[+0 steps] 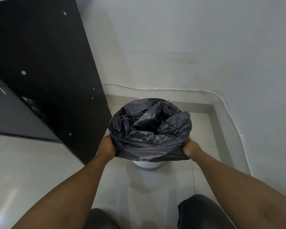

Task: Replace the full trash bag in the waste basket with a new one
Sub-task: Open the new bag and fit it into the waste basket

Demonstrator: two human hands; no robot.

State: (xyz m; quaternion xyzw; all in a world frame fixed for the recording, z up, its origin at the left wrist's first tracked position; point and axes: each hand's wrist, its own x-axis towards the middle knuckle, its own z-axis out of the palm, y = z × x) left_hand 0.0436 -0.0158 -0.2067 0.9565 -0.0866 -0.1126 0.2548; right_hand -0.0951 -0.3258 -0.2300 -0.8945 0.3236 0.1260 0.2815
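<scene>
A black trash bag [149, 129] lines a white waste basket [147, 164] standing on the tiled floor near the wall corner. The bag's top is folded over the rim and hides nearly all of the basket; only the white base shows below. My left hand [106, 146] grips the folded bag edge on the basket's left side. My right hand [191, 148] grips the folded edge on the right side. The bag's inside is crumpled and dark, so its contents cannot be made out.
A tall black cabinet panel [53, 76] stands just left of the basket. White walls close in behind and to the right, with a thin white cable [244, 146] along the skirting. My knees [198, 212] show at the bottom over the glossy floor tiles [40, 171].
</scene>
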